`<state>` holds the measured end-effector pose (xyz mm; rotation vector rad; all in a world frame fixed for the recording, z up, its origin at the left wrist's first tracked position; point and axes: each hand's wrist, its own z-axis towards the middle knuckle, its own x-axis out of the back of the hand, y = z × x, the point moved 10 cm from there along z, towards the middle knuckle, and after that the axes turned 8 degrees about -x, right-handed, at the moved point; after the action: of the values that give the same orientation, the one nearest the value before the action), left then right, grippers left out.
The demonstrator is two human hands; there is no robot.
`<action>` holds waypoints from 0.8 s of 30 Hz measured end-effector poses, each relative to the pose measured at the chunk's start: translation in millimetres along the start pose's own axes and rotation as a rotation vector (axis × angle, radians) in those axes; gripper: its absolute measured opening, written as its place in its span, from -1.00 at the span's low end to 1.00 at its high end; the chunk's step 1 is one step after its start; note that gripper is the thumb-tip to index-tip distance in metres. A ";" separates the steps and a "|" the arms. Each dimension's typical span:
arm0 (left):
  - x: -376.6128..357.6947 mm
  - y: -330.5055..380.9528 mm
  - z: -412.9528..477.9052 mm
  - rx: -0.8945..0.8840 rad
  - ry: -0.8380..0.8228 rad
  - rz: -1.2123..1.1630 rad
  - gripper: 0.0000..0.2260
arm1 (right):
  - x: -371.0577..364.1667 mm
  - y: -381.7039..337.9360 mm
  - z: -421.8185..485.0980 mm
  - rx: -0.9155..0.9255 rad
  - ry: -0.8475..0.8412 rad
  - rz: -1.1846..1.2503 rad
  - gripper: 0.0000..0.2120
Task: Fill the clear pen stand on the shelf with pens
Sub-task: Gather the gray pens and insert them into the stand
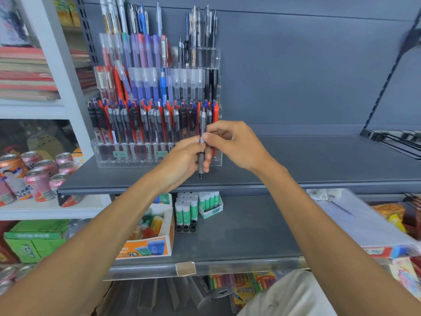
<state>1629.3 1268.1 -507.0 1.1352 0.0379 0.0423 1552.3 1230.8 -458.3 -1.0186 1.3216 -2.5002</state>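
Note:
A clear tiered pen stand [159, 161] sits on the grey shelf [319, 160], packed with red, black, blue and purple pens in several rows. In front of its right end I hold one grey pen [201, 165] upright, tip down. My left hand [182, 163] wraps its lower grip. My right hand [237, 142] pinches the barrel higher up between thumb and forefinger. The pen's top overlaps the front row near the stand's right end.
Soda cans [38, 176] stand on the white shelf at left. Below are glue sticks [193, 208], an orange box of erasers [148, 238] and a green box [34, 240]. A black bracket [391, 137] sticks out at right.

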 end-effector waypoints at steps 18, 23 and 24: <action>18.4 0.0 4.8 -0.100 0.097 0.543 -0.82 | 20.1 17.9 14.1 -0.076 0.110 0.067 -0.90; 7.4 0.1 2.8 -0.127 0.028 0.582 -0.82 | 22.3 14.9 17.4 -0.073 0.114 0.024 -0.76; 9.0 1.2 2.6 -0.129 0.039 0.596 -0.82 | 26.6 12.2 17.7 -0.064 0.145 0.024 -0.75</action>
<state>1638.4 1266.8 -504.9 0.9835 -0.2669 0.5888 1540.8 1200.4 -447.6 -0.8421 1.4531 -2.5721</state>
